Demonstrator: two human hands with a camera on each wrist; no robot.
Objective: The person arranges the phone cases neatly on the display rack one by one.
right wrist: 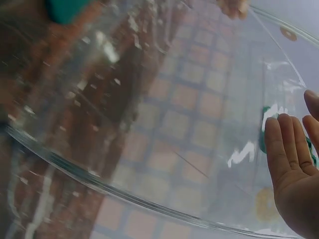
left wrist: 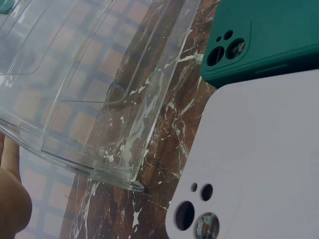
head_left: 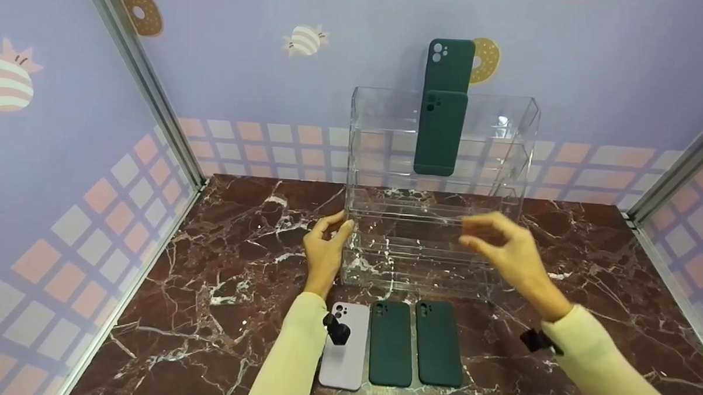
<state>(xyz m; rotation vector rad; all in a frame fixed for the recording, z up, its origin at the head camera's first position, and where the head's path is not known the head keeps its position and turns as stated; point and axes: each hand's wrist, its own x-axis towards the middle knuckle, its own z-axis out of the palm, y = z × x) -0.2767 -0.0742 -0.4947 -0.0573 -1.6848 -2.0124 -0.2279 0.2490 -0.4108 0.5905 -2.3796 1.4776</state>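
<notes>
A clear stepped display rack (head_left: 436, 282) stands on the dark marbled surface. My left hand (head_left: 324, 255) grips its left side edge, and in the left wrist view a thumb and finger show beside the clear side panel (left wrist: 65, 164). In front of the rack's right part, my right hand (head_left: 513, 256) is raised, fingers extended and thumb apart, holding nothing. A dark green phone case (head_left: 440, 133) leans upright on an upper tier. Another green phone case (head_left: 453, 61) rises behind it, its lower part hidden.
Near the rack's front lie a pale lilac phone case (head_left: 346, 361), partly under my left wrist's camera, and two dark green phone cases, one in the middle (head_left: 391, 345) and one at right (head_left: 440, 344). Patterned wall panels (head_left: 262, 71) enclose the back and sides.
</notes>
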